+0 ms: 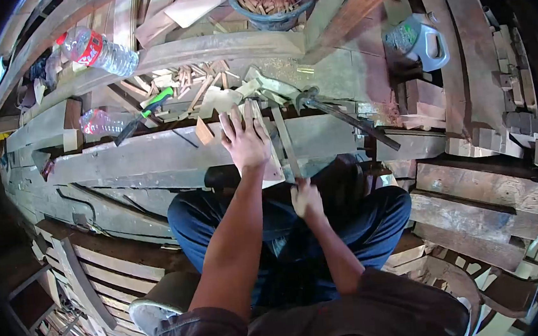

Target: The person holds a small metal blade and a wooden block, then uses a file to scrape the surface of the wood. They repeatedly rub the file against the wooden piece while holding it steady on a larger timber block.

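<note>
My left hand [246, 145] lies flat with fingers spread on a pale wooden board [273, 169], which rests aslant across the edge of a thick beam [324, 136]. To its right, my right hand [307, 201] is closed round the near end of a long, narrow flat tool [284, 134], perhaps a file. The tool points away from me alongside the board; its exact kind is hard to make out. A hammer [341, 112] with a dark handle lies just right of it. Left of my left hand is a small orange-brown wood piece [204, 131].
A green-and-black handled tool [147, 112] lies at the left near two plastic bottles [100, 51]. Wood offcuts [191, 79] litter the area behind the beam. A bucket of wood pieces [272, 1] stands at the back, a plastic jug [421, 42] at the right.
</note>
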{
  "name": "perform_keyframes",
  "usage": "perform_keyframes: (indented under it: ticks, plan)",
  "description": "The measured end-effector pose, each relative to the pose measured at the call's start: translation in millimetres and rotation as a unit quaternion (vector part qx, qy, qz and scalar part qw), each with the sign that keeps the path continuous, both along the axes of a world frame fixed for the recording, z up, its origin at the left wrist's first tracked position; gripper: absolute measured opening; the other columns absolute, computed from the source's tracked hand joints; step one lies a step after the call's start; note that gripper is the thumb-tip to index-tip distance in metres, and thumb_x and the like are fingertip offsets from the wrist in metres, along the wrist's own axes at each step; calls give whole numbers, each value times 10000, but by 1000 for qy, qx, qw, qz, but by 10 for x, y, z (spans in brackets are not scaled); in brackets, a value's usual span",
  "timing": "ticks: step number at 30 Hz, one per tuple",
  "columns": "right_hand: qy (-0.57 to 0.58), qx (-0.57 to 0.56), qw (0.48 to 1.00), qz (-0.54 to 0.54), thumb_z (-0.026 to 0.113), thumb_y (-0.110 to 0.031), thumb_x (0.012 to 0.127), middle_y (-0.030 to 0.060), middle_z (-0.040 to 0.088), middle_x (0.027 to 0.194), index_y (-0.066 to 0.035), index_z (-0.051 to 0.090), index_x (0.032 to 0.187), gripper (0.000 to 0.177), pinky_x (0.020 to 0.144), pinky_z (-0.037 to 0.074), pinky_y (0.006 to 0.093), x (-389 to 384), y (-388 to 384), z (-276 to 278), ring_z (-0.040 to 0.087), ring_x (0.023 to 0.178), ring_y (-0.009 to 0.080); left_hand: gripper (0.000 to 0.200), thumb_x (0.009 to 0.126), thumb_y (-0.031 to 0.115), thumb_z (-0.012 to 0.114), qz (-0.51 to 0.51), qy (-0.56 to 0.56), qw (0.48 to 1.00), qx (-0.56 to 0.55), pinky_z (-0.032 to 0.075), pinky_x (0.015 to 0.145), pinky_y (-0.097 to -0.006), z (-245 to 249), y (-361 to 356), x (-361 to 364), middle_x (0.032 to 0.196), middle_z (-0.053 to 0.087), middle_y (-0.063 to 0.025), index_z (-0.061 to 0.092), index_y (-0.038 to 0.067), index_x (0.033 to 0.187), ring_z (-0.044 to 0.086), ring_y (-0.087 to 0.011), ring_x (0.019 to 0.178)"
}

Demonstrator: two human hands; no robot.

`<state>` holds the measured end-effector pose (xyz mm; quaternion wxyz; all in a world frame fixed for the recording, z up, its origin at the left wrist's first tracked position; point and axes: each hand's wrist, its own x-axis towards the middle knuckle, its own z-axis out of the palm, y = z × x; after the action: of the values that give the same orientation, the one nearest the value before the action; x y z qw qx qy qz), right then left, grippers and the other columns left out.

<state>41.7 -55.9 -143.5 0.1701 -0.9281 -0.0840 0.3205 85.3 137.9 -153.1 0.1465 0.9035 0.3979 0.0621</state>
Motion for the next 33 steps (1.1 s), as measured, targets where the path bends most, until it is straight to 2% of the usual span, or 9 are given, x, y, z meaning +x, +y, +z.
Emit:
perform_keyframes:
  ticks: [10,12,14,17,21,25,28,32,33]
  plan:
    - [-135,62,987,53,550,-264,936,251,670,729,25,512,1139,355,723,553,576,-34,-103,-308,672,755,480,540,998,339,377,1,0,1000,-17,217,1150,-549,-42,-17,-11,1595,300,-78,346,279,1533,164,-351,1501]
    - [60,-65,996,-8,552,-272,932,217,688,851,3,575,1148,351,756,557,551,-159,-208,10,679,812,455,545,1009,390,330,-10,51,999,13,197,1163,-536,-92,-11,-22,1634,226,-70,319,297,1546,116,-333,1518]
    - [-69,62,995,20,524,-257,936,221,698,933,-10,615,1091,305,779,552,542,-129,-189,-176,680,864,443,556,1007,395,329,-21,69,994,85,184,1165,-533,-374,-19,-80,1649,189,-64,314,279,1550,107,-314,1522]
    - [-8,68,997,-21,512,-251,934,247,695,944,-10,617,1081,301,755,559,516,267,97,-93,689,868,418,575,1014,438,298,-69,-265,951,-142,181,1166,-541,-786,135,-164,1653,175,-55,284,262,1560,120,-294,1521]
    - [-61,29,993,-100,458,-248,973,254,690,775,34,545,1028,300,613,575,515,-254,-2,-101,699,673,421,599,1014,508,268,-51,-428,841,-327,169,1178,-545,-1014,290,-184,1651,184,-40,280,262,1559,151,-297,1515]
    - [-7,75,992,-105,472,-222,974,252,706,895,39,557,1050,285,688,587,481,-142,-30,-32,720,814,392,631,1013,577,238,-70,-515,726,-451,158,1191,-548,-1208,355,-161,1648,193,-26,275,262,1558,181,-299,1509]
    - [-32,82,991,-99,491,-196,957,240,709,931,52,562,1087,289,708,584,480,176,190,-203,721,846,379,641,1015,598,216,-28,-421,857,-296,153,1205,-524,-1091,343,-48,1645,201,-21,274,261,1558,185,-303,1509]
    - [76,114,983,-121,440,-269,993,264,700,921,45,535,1122,352,730,575,504,-95,-142,101,711,876,402,655,1013,603,204,81,-669,371,-639,166,1216,-472,-597,100,-47,1646,199,-16,229,264,1573,175,-301,1511]
    - [0,82,994,-73,437,-280,991,276,697,866,53,522,1104,362,686,581,502,-241,-194,-19,715,807,417,649,1019,573,206,123,-677,369,-625,145,1220,-485,-428,14,-37,1646,197,-23,212,245,1579,176,-285,1511]
